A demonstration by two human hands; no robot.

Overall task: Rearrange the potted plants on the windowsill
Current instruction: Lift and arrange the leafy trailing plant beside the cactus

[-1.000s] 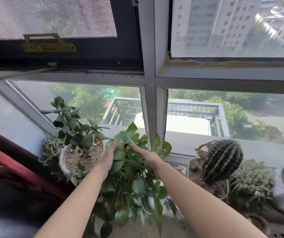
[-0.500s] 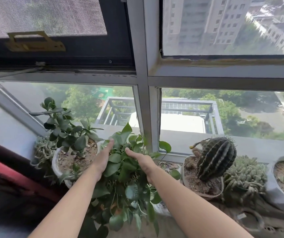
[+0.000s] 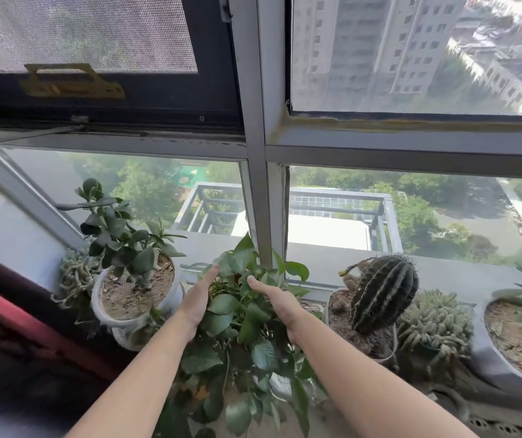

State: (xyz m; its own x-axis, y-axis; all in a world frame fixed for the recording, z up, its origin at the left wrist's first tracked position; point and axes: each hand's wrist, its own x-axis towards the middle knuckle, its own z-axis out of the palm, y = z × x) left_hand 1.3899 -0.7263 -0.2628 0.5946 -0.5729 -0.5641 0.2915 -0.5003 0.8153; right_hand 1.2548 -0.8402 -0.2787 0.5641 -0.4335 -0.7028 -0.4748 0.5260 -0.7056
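Window frame filled the upper view, its grey centre post running down to the windowsill. Pots stood in a row along the sill. Largest near the hands was the leafy trailing plant, sited at the foot of the centre post, between the jade plant pot on its left and the cactus pot on its right. Its long axis ran up and down: topmost leaves pointed up toward the glass, and the lower stems hung down over the sill edge toward the camera. Its pot was hidden by foliage. Jade plant stood upright in a white pot of dry soil. Dark ribbed cactus leaned slightly right in its own pot, with a pale clustered succulent just beside it. Left hand lay flat against the left flank of the foliage, fingers straight and together. Right hand cupped the right flank, fingers partly buried in leaves. Both hands pressed inward on the plant from opposite sides; grip on the pot beneath could not be told.
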